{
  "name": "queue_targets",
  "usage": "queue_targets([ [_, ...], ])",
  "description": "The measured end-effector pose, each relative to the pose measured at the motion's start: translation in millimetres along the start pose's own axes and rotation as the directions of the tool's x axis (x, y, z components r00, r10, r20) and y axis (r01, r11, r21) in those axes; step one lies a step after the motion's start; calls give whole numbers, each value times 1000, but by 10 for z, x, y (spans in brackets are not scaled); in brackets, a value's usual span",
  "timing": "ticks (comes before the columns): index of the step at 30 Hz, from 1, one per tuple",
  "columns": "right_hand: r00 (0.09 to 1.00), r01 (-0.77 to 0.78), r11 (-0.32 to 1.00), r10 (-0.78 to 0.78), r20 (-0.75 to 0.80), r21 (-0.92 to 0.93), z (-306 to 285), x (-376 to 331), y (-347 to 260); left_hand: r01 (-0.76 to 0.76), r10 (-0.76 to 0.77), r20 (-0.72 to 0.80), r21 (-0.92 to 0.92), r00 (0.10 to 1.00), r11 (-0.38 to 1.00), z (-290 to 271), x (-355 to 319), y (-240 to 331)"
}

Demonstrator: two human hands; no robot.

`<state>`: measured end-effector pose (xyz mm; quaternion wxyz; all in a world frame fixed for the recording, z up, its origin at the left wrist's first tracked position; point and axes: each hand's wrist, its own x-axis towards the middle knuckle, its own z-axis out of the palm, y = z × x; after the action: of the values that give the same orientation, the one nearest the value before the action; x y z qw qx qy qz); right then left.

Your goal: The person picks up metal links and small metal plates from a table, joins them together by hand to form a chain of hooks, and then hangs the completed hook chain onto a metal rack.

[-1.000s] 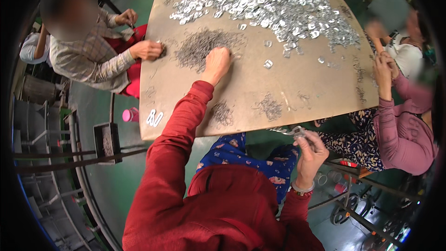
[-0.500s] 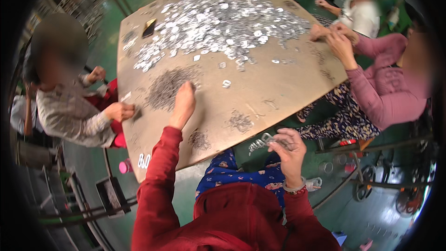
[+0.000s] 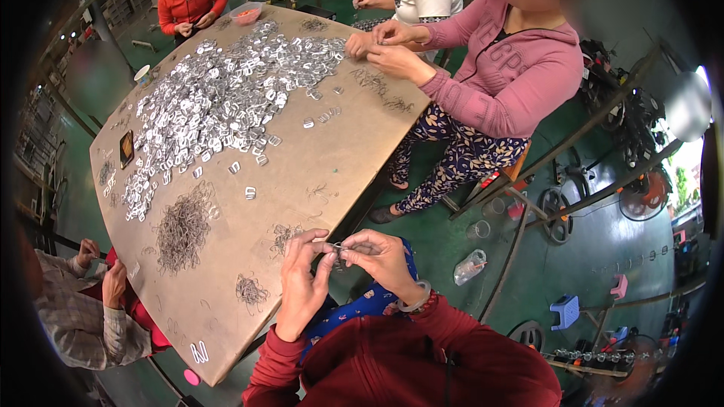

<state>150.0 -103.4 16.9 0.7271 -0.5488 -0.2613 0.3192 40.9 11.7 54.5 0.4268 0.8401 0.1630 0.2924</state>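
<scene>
My left hand (image 3: 305, 279) and my right hand (image 3: 386, 258) meet just off the table's near edge. Fingertips of both pinch a small metal piece (image 3: 337, 246), too small to make out fully. Whatever else lies inside my right hand's curled fingers is hidden. Beyond the hands is a little pile of thin bent wires (image 3: 285, 238), and another wire pile (image 3: 251, 291) lies left of them. A larger wire heap (image 3: 183, 227) sits farther left on the table (image 3: 302, 173). Flat silver buckles (image 3: 219, 102) cover much of the far part.
A phone (image 3: 127, 148) lies by the buckles. At the far end stand a pink bowl (image 3: 246, 13) and a white bowl (image 3: 142, 73). Co-workers sit around the table: a pink sleeve (image 3: 483, 98) at right, a plaid sleeve (image 3: 105, 332) at left. A blue stool (image 3: 565, 312) stands on the floor.
My left hand has left the large wire heap and come to my right hand; both now pinch a metal piece together. The bunch of metal buckles seen in my right hand is now hidden. The view has turned right.
</scene>
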Motion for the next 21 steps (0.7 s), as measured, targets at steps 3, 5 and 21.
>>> queue_targets([
  [3, 998, 25, 999, -27, -51, -30, 28, -4, -12, -35, 37, -32, 67, 999, 997, 78, 27, -19],
  [5, 997, 46, 998, -48, -67, -32, 49, 20, -8, -28, 33, -60, 73, 998, 997, 86, 27, -45],
  [21, 986, -5, 986, 33, 166, -164, -176, 441, 44, -50, 55, 11, -235, 998, 971, 71, -100, -566],
])
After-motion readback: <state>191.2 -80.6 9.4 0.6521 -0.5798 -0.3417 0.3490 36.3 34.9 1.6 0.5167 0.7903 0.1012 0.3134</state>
